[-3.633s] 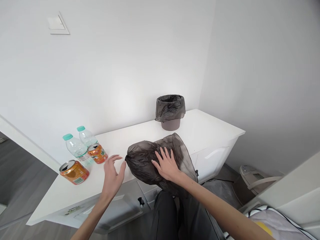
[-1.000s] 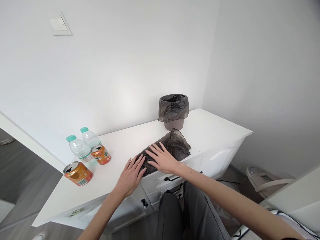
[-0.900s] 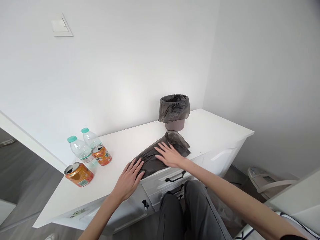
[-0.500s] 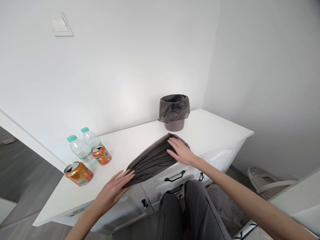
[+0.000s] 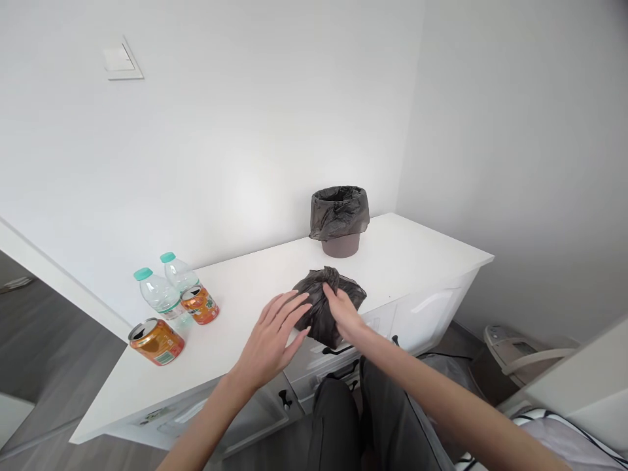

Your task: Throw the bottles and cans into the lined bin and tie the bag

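Black plastic bag (image 5: 316, 317) sits bunched up at the front edge of the white cabinet top (image 5: 417, 248), partly over the edge, right in front of the person. Right hand (image 5: 345, 315) has hold of it, thumb pressed on top of the gathered film, other fingers mostly hidden underneath. Left hand (image 5: 272, 340) is spread, fingers long and slightly bent at the bag's left side; fingertips look to be touching it, grip not closed, firm contact can't be confirmed. Progress, as a judgement: bag is crumpled into a compact bundle, so gathering looks well along; not finished, since a loose flap sticks out on the right and the bundle isn't tight, so tucking that in looks left. Knot or no knot: can't tell. Containers: small brown bin (image 5: 341, 247) stands upright behind the bag, near the wall, with a black liner (image 5: 338, 221) in it, folded down over the rim; dark inside, nothing but liner visible. Left end: two clear plastic bottles with teal caps on, front one (image 5: 157, 291) and back one (image 5: 179, 271), both upright, fill level unclear; two orange drink cans, near one (image 5: 159, 343) and far one (image 5: 200, 305), both opened on top, contents not visible.
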